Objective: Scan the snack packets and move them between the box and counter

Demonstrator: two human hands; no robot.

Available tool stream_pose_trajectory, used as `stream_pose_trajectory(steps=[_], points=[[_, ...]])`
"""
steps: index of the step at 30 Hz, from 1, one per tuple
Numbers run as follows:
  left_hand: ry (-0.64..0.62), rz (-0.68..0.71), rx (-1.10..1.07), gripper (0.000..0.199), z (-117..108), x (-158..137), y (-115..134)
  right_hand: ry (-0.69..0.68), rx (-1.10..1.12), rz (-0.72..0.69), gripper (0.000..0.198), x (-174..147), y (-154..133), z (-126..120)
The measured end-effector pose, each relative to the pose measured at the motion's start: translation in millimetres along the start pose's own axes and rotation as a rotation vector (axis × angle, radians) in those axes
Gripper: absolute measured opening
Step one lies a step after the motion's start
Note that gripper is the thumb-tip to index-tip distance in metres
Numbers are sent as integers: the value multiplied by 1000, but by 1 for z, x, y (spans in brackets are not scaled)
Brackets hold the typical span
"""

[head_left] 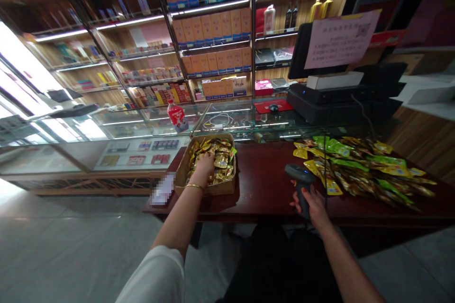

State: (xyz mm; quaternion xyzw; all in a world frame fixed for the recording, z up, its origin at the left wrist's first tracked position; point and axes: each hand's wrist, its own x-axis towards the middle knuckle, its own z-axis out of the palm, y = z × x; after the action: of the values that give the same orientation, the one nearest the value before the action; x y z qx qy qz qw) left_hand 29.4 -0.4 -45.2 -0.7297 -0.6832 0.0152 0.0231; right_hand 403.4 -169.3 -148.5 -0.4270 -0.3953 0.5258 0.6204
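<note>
My left hand [205,165] reaches down into a cardboard box [227,188] full of small shiny gold snack packets [222,160]. Its fingertips are lost among the packets, so whether they grip one does not show. A gold bracelet circles that wrist. In my right hand [313,203] is a dark handheld barcode scanner [300,177], held upright by its handle over the dark red table [261,175], with its head tilted to the left. Right of the scanner lies a wide pile of gold and green snack packets [369,168].
A blurred-out white item [164,189] lies at the table's left corner. Behind are a glass display counter [142,120], a red-labelled bottle [177,116], a mouse [273,108] on a red mat and a monitor [300,52] with a paper notice [341,40]. A thin dark cable [324,170] hangs beside the scanner.
</note>
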Motion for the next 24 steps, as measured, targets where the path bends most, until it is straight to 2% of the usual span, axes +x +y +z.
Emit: stream_pose_trajectory(steps=[6, 8, 10, 12, 14, 15, 16, 19, 21, 24], points=[[105, -119, -16, 29, -12, -8, -7, -2, -8, -9, 49, -5, 2, 0], [150, -199, -121, 17, -17, -9, -17, -8, -20, -19, 48, -7, 2, -1], [294, -297, -456, 10, -25, -9, -24, -10, -37, -34, 47, -8, 2, -1], [495, -332, -843, 18, -32, -13, -19, 0, -60, -54, 45, -9, 2, -1], [638, -228, -1169, 29, -36, -26, 6, 20, -89, -72, 42, -9, 4, 1], [643, -145, -1305, 35, -34, -35, 26, 35, -107, -79, 41, -9, 6, 2], [616, -44, -1468, 41, -30, -47, 50, 51, -127, -84, 41, -9, 7, 3], [344, 154, -1744, 48, 0, -81, 128, 111, -204, -95, 44, -13, 8, 7], [173, 151, -1813, 54, 30, -95, 167, 149, -268, -101, 45, -20, 3, 10], [68, 6, -1880, 55, 71, -95, 192, 164, -363, -98, 40, -39, -13, 12]])
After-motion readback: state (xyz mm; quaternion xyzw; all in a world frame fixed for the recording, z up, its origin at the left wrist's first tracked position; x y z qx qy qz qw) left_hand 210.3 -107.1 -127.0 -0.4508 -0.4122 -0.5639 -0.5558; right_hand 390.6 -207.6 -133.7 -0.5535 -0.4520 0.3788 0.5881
